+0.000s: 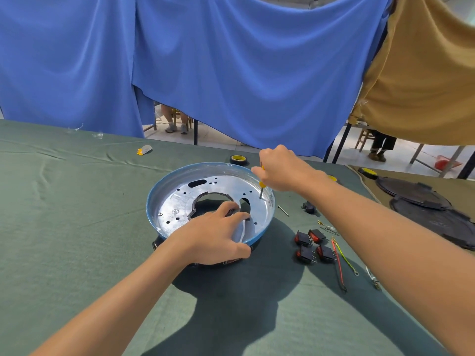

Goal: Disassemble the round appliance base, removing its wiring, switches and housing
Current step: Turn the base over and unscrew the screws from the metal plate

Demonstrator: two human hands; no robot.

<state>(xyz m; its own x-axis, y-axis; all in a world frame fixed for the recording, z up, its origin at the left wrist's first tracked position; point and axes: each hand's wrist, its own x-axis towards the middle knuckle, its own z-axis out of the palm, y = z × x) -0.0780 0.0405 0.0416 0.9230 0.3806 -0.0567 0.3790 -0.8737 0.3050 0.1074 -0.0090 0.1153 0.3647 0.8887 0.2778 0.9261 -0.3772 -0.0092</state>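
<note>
The round appliance base (151, 194) sits in the middle of the bench (77, 201), on a green cloth, open side up. A blue rim rings a bare silver metal plate (177, 201) that has a large cut-out at its centre.

The left hand (218, 235) lies over the near edge of the base. Its grip is closed on the housing, with the thumb outside the near rim and the fingers curled over the plate into the central cut-out. The right hand (280, 168) is above the far right part of the base. Its grip is wrapped tight round a yellow-handled screwdriver (261, 185), which stands nearly upright with its tip touching the plate close to the right wall.

On the cloth to the right of the base lie four black-and-red rocker switches (303, 237) in a close group. Just beyond them on the right are a red wire (338, 263) and a yellow-green wire (347, 258). A small black plug (309, 207) lies farther back. A roll of black tape (237, 159) rests just past the far rim. Dark round covers (416, 194) lie at the far right.
</note>
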